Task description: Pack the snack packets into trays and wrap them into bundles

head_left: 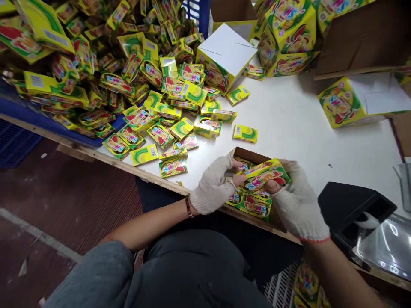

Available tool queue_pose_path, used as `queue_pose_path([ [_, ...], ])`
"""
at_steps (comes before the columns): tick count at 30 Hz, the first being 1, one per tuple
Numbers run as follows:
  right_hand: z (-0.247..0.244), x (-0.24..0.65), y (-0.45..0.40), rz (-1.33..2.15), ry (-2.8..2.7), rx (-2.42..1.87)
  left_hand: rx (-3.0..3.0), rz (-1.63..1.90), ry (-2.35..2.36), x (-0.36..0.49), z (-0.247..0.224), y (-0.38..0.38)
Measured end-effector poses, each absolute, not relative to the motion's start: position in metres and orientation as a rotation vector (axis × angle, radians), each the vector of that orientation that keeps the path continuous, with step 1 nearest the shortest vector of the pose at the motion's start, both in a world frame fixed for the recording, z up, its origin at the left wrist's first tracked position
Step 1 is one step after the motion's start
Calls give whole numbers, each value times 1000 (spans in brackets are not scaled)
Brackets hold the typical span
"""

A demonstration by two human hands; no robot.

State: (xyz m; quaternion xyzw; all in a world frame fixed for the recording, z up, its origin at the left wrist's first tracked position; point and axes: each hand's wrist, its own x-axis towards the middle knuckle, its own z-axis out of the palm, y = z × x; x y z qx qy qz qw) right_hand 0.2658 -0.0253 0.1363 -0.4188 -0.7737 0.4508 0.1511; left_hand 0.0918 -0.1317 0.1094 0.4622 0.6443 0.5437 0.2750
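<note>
Both hands wear white knit gloves with bare fingertips. In my right hand [297, 199] is a small yellow-green candy box [265, 176], its thumb pressed on the printed face. My left hand [215, 184] has its thumb and finger at the left end of that same box, fingers closed on it. The box is tilted above an open carton [247, 152] at the table's front edge. Several similar boxes [255, 206] lie inside the carton, partly hidden by the hands.
Many small boxes [173, 167] are heaped at the left, spilling from a blue crate [118, 122]. Larger printed cartons [227, 47] stand at the back and right. A black device [353, 209] sits beside my right hand.
</note>
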Motion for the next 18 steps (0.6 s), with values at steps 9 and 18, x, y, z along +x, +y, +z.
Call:
queue_pose_path([
  [9, 121, 219, -1, 1161, -3317, -687, 1613, 609, 2490, -43, 87, -177],
  [18, 93, 227, -15, 1184, -3129, -753, 1041, 1163, 2136, -13, 104, -175],
])
